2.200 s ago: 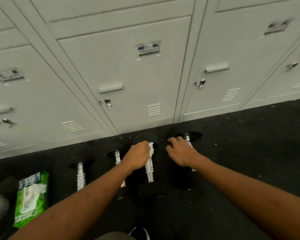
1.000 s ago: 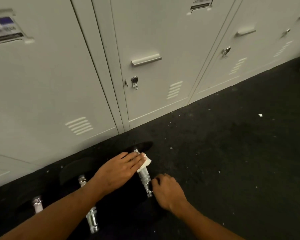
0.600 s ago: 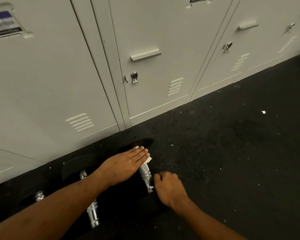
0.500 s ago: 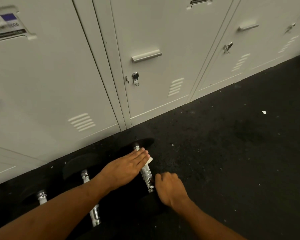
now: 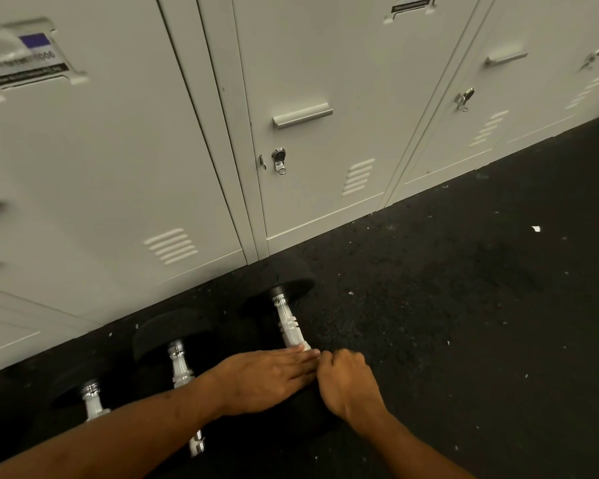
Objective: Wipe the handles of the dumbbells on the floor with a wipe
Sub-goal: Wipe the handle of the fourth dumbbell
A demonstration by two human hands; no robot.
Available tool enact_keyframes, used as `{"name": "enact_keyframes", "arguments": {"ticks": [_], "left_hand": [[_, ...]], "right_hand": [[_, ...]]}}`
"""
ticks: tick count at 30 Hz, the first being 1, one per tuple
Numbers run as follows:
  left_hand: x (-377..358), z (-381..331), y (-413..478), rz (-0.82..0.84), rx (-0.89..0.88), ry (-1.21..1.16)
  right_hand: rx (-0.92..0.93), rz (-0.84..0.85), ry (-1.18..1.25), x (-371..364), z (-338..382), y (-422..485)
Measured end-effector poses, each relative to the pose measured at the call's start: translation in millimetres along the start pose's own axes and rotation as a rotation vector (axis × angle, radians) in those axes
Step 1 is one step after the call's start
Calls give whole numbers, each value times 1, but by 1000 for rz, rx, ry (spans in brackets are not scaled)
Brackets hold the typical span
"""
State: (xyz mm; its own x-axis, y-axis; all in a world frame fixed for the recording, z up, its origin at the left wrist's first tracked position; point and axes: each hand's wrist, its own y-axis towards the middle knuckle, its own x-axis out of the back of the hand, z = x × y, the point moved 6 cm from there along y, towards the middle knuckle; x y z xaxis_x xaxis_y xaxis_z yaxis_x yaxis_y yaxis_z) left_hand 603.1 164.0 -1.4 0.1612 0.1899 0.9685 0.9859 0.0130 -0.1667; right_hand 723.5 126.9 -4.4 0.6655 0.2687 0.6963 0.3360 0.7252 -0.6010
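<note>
Mid-wipe, lower centre: the flat-fingered left hand [image 5: 267,378] presses the wipe [image 5: 305,347] on the rightmost dumbbell handle [image 5: 288,324], while the right hand [image 5: 350,385] curls beside it, what its grip holds unclear; next, likely a stroke back up.

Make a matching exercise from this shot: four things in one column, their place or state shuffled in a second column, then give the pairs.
Things
1. left hand
2. right hand
3. middle dumbbell handle
4. white scrap

Place or state
A. crossed by the left forearm
B. lying by itself on the floor, far right
C. fingers curled, just right of the near end of the rightmost dumbbell handle
D. fingers straight, laid over that handle's near end

Pairs: 1-D, 2-C, 3-A, 4-B.
</note>
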Motion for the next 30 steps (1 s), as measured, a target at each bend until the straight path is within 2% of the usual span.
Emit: {"name": "enact_keyframes", "arguments": {"ticks": [6, 9, 13, 18, 20, 22, 25, 30], "left_hand": [[-7, 13, -7, 57, -51, 98], [2, 34, -10, 9, 23, 178], [4, 55, -6, 37, 137, 250], [13, 52, 4, 49, 324, 202], [11, 41, 3, -1, 357, 166], [9, 28, 2, -73, 331, 145], [6, 18, -4, -57, 277, 115], [1, -3, -10, -20, 52, 72]], "right_hand": [[171, 21, -204, 3, 13, -8], [144, 24, -184, 4, 11, -8], [86, 41, -91, 6, 10, -7], [32, 60, -14, 6, 7, -4], [16, 72, 5, 4, 8, -3], [26, 79, -9, 5, 10, -5], [40, 92, -40, 6, 12, -7], [29, 126, -85, 2, 6, -4]]}}
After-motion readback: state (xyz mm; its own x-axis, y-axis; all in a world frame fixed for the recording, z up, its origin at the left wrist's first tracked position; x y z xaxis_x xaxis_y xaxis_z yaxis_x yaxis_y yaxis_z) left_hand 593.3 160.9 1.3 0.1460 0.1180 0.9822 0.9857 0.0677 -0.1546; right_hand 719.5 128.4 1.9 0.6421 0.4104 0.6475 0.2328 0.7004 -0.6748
